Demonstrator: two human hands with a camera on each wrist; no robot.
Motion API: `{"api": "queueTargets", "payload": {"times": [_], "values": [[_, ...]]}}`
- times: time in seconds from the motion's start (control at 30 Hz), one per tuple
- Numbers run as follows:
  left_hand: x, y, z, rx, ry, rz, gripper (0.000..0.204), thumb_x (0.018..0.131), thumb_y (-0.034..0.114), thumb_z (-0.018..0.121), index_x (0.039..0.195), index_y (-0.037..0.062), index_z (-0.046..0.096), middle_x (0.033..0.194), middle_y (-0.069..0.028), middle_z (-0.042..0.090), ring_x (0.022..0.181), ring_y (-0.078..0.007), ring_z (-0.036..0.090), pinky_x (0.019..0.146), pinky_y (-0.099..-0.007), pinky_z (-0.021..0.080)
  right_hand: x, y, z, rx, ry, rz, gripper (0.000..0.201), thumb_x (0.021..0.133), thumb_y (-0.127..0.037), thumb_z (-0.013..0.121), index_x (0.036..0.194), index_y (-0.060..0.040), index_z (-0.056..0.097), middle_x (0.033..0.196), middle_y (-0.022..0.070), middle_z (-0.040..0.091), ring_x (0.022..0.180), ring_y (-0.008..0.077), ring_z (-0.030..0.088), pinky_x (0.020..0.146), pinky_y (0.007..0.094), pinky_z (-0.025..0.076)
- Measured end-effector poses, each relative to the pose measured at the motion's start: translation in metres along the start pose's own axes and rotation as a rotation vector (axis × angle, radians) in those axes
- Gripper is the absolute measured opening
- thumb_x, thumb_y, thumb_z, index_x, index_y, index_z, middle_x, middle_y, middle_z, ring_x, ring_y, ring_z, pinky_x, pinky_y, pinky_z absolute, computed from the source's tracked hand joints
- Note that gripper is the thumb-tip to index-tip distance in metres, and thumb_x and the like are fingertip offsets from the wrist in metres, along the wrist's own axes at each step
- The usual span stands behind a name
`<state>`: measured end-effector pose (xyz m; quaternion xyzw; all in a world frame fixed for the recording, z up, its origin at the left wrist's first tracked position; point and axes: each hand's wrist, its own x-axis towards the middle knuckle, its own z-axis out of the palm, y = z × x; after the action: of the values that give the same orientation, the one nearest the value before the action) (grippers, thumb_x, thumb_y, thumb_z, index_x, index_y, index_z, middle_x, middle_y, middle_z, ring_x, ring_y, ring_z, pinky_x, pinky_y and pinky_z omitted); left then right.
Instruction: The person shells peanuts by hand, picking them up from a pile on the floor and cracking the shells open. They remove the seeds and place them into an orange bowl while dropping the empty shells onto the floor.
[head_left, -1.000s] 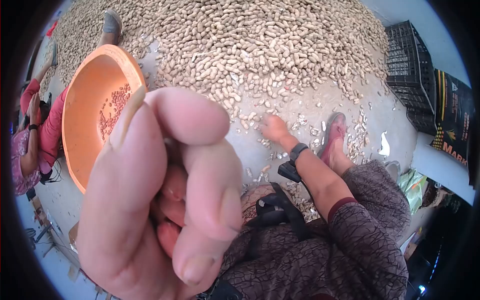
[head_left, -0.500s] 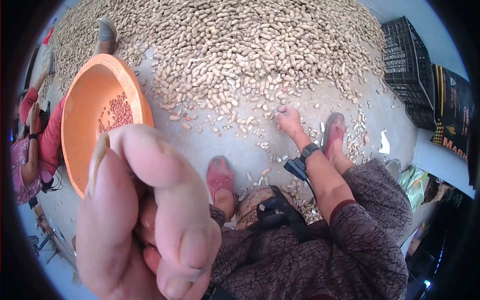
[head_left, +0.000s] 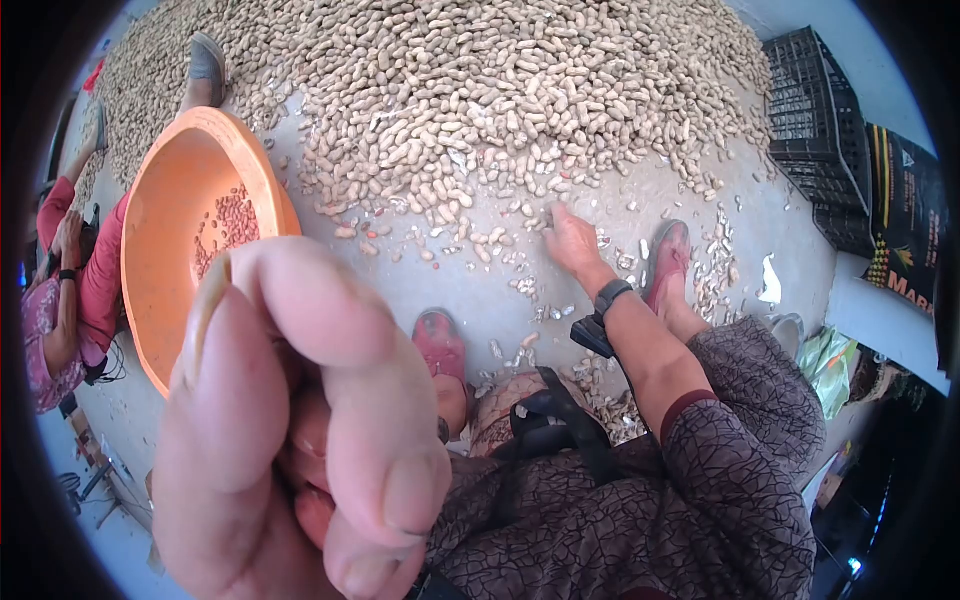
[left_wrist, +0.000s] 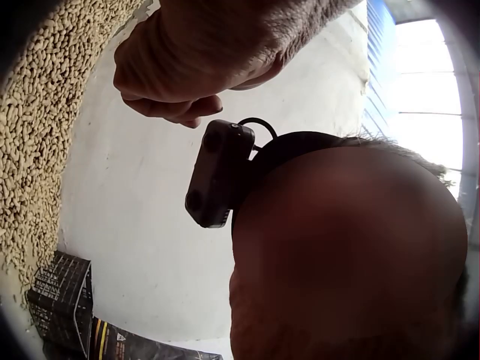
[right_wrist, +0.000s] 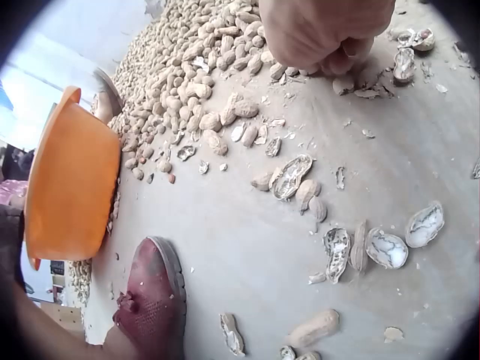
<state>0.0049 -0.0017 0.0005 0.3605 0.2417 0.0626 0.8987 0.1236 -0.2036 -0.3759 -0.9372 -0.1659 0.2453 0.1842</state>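
My left hand (head_left: 330, 400) is raised close before the head camera, its fingers curled round several reddish peanut kernels (head_left: 312, 445) that show in the gap. In the left wrist view the same hand (left_wrist: 202, 60) is beside a head-worn camera, and the kernels are hidden. Low at the floor, my right hand (head_left: 575, 245) reaches to the near edge of a big heap of unshelled peanuts (head_left: 500, 90). Its fingers curl down in the right wrist view, tips right at a single peanut (right_wrist: 343, 84); I cannot tell whether they grip it.
An orange basin (head_left: 160, 240) with red kernels (head_left: 228, 230) stands tilted at the left, near another person (head_left: 60, 330). Broken shells (right_wrist: 292, 176) litter the floor round my red shoes (head_left: 440, 345). Black crates (head_left: 815, 130) and a black printed bag (head_left: 905, 220) stand at the right.
My left hand has dropped lower and left, bringing one red shoe into view. The right hand has shifted slightly right and towards the heap along the floor.
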Motion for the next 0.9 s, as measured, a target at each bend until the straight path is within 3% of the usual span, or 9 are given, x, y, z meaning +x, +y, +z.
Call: {"api": "queueTargets", "payload": {"times": [0.13,0.2,0.23,0.3,0.43,0.53,0.7,0.77,0.9], "values": [[0.002,0.001,0.001,-0.001,0.009,-0.007,0.028,0.096,0.019,0.018,0.098,-0.0035,0.035,0.065,-0.0096,0.044,0.033,-0.0087,0.034,0.030,-0.0203,0.027,0.002,0.001,0.003,-0.028,-0.023,0.001,0.027,0.075,-0.015,0.058,0.098,-0.0060,0.048,0.082,0.0163,0.060,0.082,0.0340,0.057,0.075,0.0400,0.044],[0.002,0.001,0.001,0.014,-0.009,-0.019,0.028,0.097,0.019,0.018,0.098,-0.0033,0.035,0.066,-0.0097,0.044,0.033,-0.0088,0.034,0.031,-0.0204,0.027,0.004,0.010,0.008,0.220,0.140,-0.024,0.019,0.077,-0.016,0.057,0.091,-0.0048,0.052,0.069,0.0111,0.059,0.060,0.0245,0.058,0.057,0.0335,0.047],[0.001,0.001,0.000,0.022,-0.003,-0.013,0.028,0.097,0.019,0.018,0.098,-0.0031,0.035,0.066,-0.0097,0.044,0.033,-0.0088,0.034,0.031,-0.0206,0.027,0.003,0.015,0.004,0.220,0.140,-0.024,0.019,0.077,-0.016,0.057,0.091,-0.0048,0.052,0.069,0.0111,0.059,0.060,0.0245,0.058,0.057,0.0335,0.047],[0.000,0.001,-0.001,0.030,0.005,-0.007,0.028,0.097,0.020,0.018,0.098,-0.0030,0.034,0.065,-0.0097,0.044,0.033,-0.0088,0.034,0.031,-0.0208,0.026,-0.004,0.022,-0.005,0.971,-0.273,0.356,0.012,0.079,-0.017,0.055,0.080,-0.0044,0.054,0.057,0.0050,0.054,0.041,0.0113,0.047,0.037,0.0234,0.037],[-0.001,0.000,-0.002,0.004,-0.028,-0.015,0.028,0.097,0.020,0.017,0.099,-0.0028,0.034,0.066,-0.0097,0.045,0.034,-0.0086,0.033,0.031,-0.0207,0.026,-0.023,0.021,-0.008,1.206,-0.275,0.437,0.013,0.081,-0.015,0.054,0.074,-0.0048,0.054,0.052,0.0018,0.052,0.034,0.0041,0.038,0.028,0.0179,0.024],[0.001,-0.001,0.000,0.029,-0.015,-0.012,0.028,0.097,0.020,0.018,0.099,-0.0029,0.034,0.066,-0.0093,0.045,0.035,-0.0082,0.034,0.032,-0.0203,0.027,-0.026,0.020,-0.007,1.098,-0.307,0.407,0.014,0.080,-0.016,0.054,0.069,-0.0068,0.054,0.051,0.0011,0.051,0.034,0.0052,0.039,0.028,0.0191,0.025],[0.010,-0.008,0.000,0.031,0.006,-0.021,0.029,0.096,0.019,0.022,0.100,-0.0042,0.039,0.069,-0.0089,0.047,0.037,-0.0065,0.036,0.034,-0.0183,0.030,-0.035,0.003,-0.033,1.678,-0.480,0.249,0.010,0.082,-0.014,0.052,0.078,-0.0046,0.053,0.053,0.0043,0.049,0.035,0.0069,0.038,0.028,0.0177,0.027],[0.016,-0.018,-0.009,-0.088,-0.140,-0.016,0.030,0.096,0.019,0.027,0.101,-0.0050,0.044,0.073,-0.0088,0.051,0.038,-0.0053,0.037,0.034,-0.0168,0.031,-0.036,-0.013,-0.056,1.731,-0.495,0.150,0.010,0.082,-0.014,0.051,0.081,-0.0040,0.052,0.053,0.0049,0.048,0.035,0.0072,0.038,0.029,0.0176,0.027],[0.020,-0.031,0.007,0.110,0.048,-0.050,0.026,0.092,0.019,0.041,0.098,-0.0032,0.052,0.068,-0.0039,0.054,0.041,-0.0031,0.036,0.035,-0.0149,0.026,-0.051,-0.067,-0.123,1.710,-0.519,-0.096,0.011,0.082,-0.013,0.050,0.085,-0.0026,0.050,0.053,0.0045,0.047,0.037,0.0072,0.038,0.030,0.0172,0.026]]}}
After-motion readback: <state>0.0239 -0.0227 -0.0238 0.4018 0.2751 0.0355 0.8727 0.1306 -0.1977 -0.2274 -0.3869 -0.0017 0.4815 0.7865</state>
